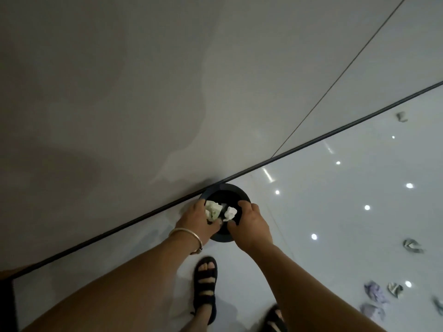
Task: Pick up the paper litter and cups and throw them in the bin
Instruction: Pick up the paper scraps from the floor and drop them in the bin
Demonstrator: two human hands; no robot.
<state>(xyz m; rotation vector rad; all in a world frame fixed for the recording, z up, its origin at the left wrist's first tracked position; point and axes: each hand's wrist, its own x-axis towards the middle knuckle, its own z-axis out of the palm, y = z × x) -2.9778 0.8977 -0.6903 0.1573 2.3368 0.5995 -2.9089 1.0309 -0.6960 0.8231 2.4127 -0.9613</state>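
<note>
— In the head view, where is the litter?
— Two crumpled wads hang right over the black bin (236, 189), which stands against the wall (143, 92). The left hand (196, 218) grips the green-tinged paper wad (213, 209). The white paper wad (230, 213) sits between thumb and fingers of the right hand (251, 224); gripped or loosed, I cannot tell.
— Why are the hands so close together?
— So both wads drop inside the rim, I judge. More crumpled scraps (412, 245) lie on the glossy floor (335, 224), well apart.
</note>
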